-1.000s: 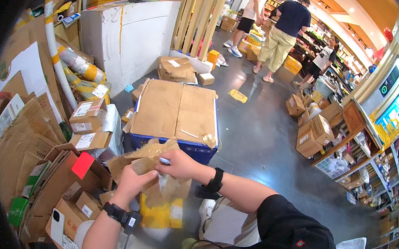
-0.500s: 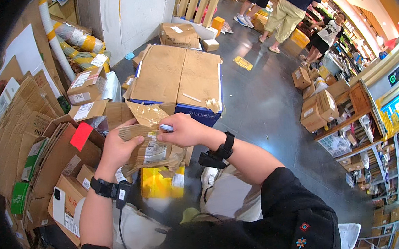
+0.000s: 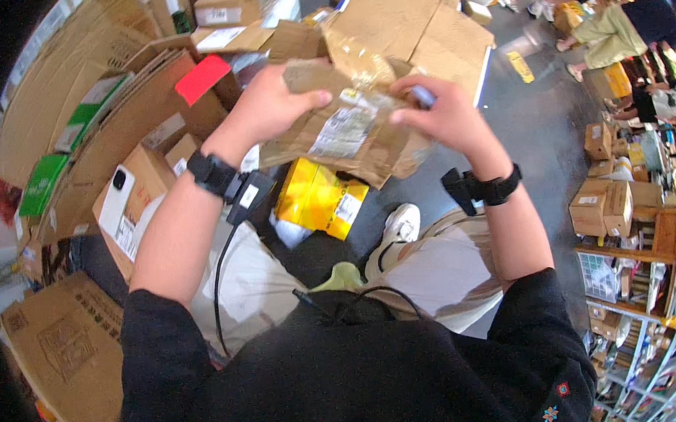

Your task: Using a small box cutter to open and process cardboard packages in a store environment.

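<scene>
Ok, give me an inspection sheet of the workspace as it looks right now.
Surface: grey floor, partly covered with boxes.
Job's things: crumpled brown cardboard parcel with a white label and clear tape, held up in both hands.
Clutter: yellow packet below the parcel; flattened cardboard on a blue crate; stacked boxes on the left.
Grippers: left hand grips the parcel's top edge; right hand holds its right side along with a small bluish object.
Cables: black cable running from the left wrist device.
Surroundings: people standing, shop shelves to the right.
</scene>
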`<state>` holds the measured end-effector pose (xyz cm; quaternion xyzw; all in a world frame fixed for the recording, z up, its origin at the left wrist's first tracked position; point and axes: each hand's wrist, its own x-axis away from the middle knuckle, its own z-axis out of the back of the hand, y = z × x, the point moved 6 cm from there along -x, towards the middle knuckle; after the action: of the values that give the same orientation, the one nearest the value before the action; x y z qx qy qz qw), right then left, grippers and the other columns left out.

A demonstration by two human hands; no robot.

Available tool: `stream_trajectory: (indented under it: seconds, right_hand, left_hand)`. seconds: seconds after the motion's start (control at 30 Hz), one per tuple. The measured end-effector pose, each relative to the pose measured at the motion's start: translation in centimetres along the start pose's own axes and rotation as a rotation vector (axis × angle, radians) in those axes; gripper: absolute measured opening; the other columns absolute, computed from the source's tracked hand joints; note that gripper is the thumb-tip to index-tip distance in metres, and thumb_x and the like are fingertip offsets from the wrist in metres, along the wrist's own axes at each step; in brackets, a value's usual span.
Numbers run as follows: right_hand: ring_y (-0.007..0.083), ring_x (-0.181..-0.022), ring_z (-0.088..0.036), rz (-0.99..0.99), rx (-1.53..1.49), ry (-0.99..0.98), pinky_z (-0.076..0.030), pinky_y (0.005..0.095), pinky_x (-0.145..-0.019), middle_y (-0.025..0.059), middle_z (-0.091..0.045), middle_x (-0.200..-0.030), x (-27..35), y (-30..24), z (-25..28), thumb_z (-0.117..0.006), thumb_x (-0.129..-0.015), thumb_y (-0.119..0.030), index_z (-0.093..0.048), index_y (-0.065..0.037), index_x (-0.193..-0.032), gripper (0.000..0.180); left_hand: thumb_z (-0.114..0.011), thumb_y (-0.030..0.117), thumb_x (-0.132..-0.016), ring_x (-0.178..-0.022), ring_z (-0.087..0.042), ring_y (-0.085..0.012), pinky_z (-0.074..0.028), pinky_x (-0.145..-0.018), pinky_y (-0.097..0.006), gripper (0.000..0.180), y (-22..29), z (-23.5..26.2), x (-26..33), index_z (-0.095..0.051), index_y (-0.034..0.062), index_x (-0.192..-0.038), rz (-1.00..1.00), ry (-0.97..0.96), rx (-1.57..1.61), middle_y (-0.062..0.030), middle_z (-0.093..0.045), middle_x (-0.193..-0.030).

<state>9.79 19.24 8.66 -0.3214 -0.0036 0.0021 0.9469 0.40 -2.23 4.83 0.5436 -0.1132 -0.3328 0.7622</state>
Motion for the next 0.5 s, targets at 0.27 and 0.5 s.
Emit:
stream_trajectory:
  seconds: [0.27,0.5]
  right_hand:
    - [0.018,-0.092,-0.067,-0.09,-0.128,0.427,-0.051,0.0299,-0.083,0.0086,-0.072,-0.095,-0.3,3.1,3.7,-0.074,-0.083,-0.03,-0.069,-0.004,-0.106,0.035]
    - [0.028,-0.086,-0.068,0.267,0.08,0.31,-0.053,0.0353,-0.075,0.0131,-0.069,-0.097,-0.1,-2.5,-0.2,-0.079,-0.076,-0.037,-0.068,-0.005,-0.102,0.042]
  left_hand:
    - [-0.072,0.021,-0.084,-0.094,-0.068,-0.0198,-0.05,-0.086,-0.033,0.034,-2.0,0.8,-0.1,-0.066,0.0034,-0.113,0.099,0.045,0.02,-0.0109,-0.072,-0.105]
    - [-0.07,0.017,-0.085,-0.101,-0.065,-0.0166,-0.049,-0.09,-0.031,0.047,0.0,-0.9,-0.1,-0.058,0.0004,-0.127,0.035,-0.046,-0.072,-0.0122,-0.069,-0.113]
